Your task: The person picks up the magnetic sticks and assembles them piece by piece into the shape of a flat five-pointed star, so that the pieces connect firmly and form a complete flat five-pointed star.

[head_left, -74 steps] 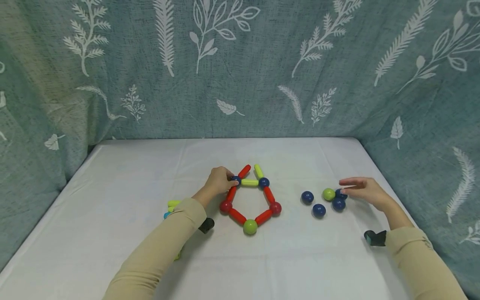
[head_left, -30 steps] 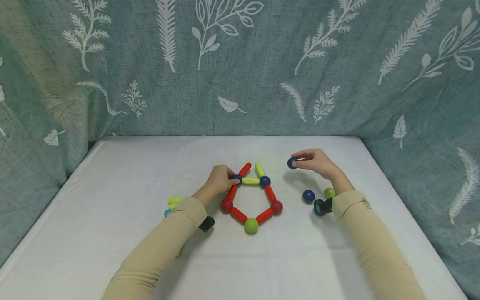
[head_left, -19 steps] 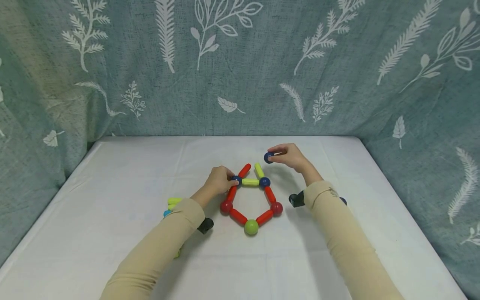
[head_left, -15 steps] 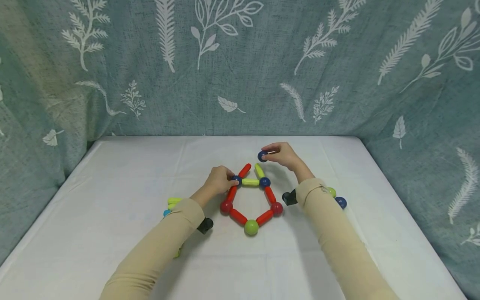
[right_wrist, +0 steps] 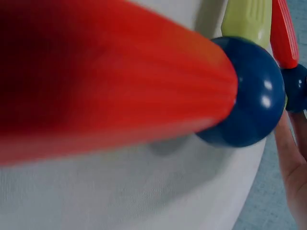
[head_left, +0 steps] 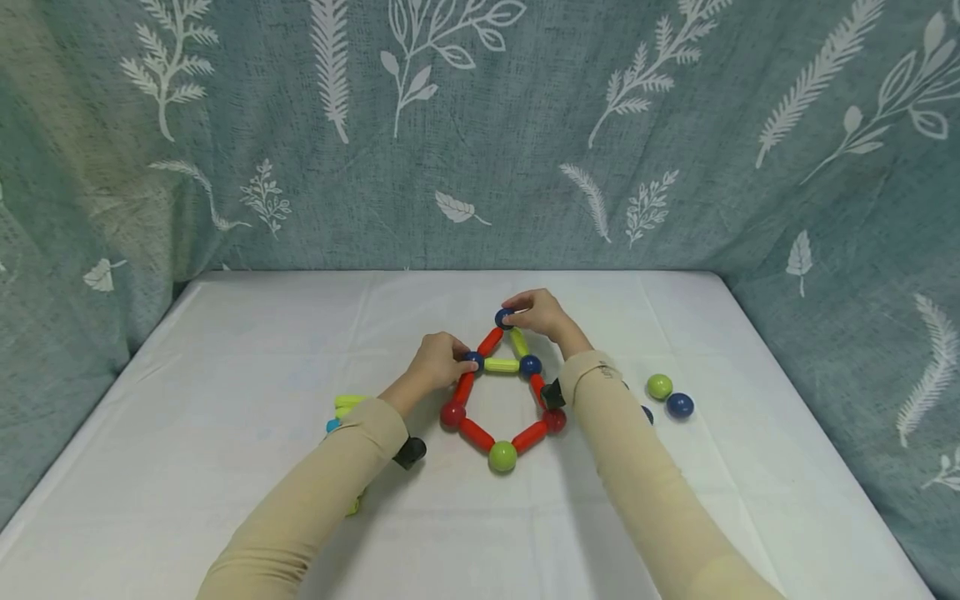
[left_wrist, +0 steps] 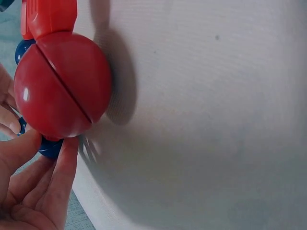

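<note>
In the head view, red and yellow-green rods joined by balls form a ring on the white table, topped by a triangle. My left hand [head_left: 437, 362] pinches the blue ball [head_left: 474, 361] at the ring's upper left corner. At the triangle's tip, the fingers of my right hand [head_left: 542, 315] hold another blue ball [head_left: 504, 318] against the ends of a red rod [head_left: 490, 342] and a yellow-green rod [head_left: 519, 342]. A red ball [left_wrist: 62, 84] looms close in the left wrist view. The right wrist view shows the upper right blue ball [right_wrist: 254, 91].
A green ball [head_left: 659, 386] and a blue ball [head_left: 680, 406] lie to the right; another blue ball is partly hidden by the right sleeve. Yellow-green rods [head_left: 348, 402] and a blue piece [head_left: 333, 425] lie partly under the left arm. A patterned curtain [head_left: 480, 150] hangs behind the table.
My right hand picked up a blue ball from the group at right, carried it left and brought it to the two upper rod ends. My left hand kept its hold.
</note>
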`<state>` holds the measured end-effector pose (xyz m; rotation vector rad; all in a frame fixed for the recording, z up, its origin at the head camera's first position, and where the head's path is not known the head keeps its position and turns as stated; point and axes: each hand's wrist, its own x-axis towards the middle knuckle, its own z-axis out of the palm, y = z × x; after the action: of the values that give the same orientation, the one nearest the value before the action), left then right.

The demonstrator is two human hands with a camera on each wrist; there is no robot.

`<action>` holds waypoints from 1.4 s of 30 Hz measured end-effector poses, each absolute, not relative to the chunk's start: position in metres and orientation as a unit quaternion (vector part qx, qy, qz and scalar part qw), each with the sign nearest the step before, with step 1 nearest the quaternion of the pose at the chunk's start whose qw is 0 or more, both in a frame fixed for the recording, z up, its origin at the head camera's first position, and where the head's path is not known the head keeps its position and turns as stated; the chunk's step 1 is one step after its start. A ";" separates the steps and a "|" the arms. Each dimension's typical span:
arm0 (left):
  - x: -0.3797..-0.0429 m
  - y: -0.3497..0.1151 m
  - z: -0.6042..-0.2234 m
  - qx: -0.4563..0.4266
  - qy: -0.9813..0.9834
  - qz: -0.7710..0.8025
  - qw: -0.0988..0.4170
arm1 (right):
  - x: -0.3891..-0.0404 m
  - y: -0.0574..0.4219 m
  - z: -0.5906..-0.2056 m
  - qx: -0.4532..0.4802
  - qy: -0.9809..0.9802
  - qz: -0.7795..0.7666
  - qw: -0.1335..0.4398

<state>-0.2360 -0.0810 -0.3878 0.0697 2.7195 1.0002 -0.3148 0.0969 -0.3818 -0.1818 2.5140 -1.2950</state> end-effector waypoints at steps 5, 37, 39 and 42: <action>-0.238 -0.082 -0.389 0.030 0.931 0.342 0.120 | -0.315 0.094 -0.381 -0.060 0.884 -0.437 0.157; -0.232 -0.079 -0.385 0.024 0.940 0.325 0.106 | -0.294 0.125 -0.380 -0.079 0.860 -0.430 0.263; -0.232 -0.079 -0.385 0.023 0.939 0.327 0.106 | -0.291 0.127 -0.381 -0.085 0.862 -0.428 0.257; -0.232 -0.079 -0.386 0.022 0.937 0.331 0.108 | -0.287 0.127 -0.383 -0.090 0.867 -0.423 0.247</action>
<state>-0.2320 -0.0788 -0.3861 0.0634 2.7581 0.9740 -0.2873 0.1274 -0.3834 -0.2443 2.3654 -1.1528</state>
